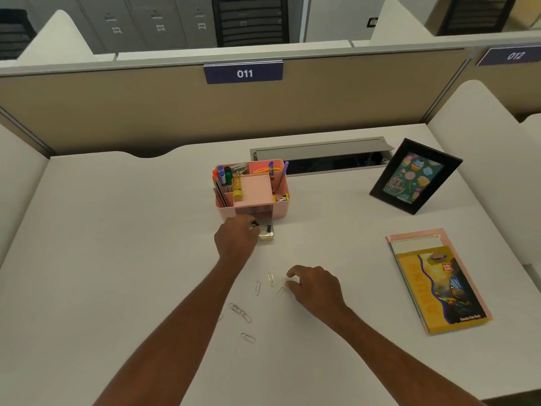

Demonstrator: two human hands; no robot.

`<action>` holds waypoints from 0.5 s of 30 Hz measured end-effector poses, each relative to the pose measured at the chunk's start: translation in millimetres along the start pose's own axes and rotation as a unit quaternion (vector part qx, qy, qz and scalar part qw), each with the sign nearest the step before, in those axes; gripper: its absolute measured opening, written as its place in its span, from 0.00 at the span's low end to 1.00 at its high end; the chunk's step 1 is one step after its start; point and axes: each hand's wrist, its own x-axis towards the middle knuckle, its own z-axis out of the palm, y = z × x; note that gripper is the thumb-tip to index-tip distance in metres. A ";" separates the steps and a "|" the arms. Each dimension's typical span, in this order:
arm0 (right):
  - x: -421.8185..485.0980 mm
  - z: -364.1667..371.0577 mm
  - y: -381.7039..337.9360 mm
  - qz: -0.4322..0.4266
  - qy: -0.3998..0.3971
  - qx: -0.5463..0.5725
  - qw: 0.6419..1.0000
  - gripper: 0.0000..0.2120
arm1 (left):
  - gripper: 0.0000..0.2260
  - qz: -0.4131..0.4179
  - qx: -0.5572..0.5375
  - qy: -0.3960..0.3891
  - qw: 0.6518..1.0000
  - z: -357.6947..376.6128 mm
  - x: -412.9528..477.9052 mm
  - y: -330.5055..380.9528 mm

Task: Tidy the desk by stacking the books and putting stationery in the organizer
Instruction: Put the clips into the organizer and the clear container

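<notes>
Below the "011" tag point(244, 73), your left hand point(236, 236) pinches a binder clip point(265, 228); your right hand point(316, 286) touches a paper clip point(281, 291), grip unclear.

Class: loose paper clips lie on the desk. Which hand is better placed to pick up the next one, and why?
Right. The right hand sits beside a paper clip, nearly touching it; the left hand holds a binder clip at the organizer drawer.

The desk point(117, 259) looks matt, the organizer point(282, 205) probably smooth plastic, the paper clips point(257, 287) metal wire.
</notes>
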 end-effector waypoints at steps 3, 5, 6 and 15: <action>0.1 0.9 -4.0 0.001 -0.007 0.007 1.000 0.14 | 0.10 -0.007 0.023 -0.017 1.000 6.0 7.0 1.2; 1.6 -0.4 -7.4 -0.003 -0.006 0.012 1.000 0.14 | 0.10 -0.010 0.033 -0.027 0.999 10.7 11.7 1.6; 3.0 -0.9 -9.1 -0.004 -0.006 0.018 1.000 0.14 | 0.09 -0.011 0.035 -0.030 0.999 13.0 14.0 1.1; 17.3 -9.4 -30.1 0.044 -0.038 0.161 0.985 0.10 | 0.11 -0.002 -0.025 0.022 0.999 23.0 13.4 -5.7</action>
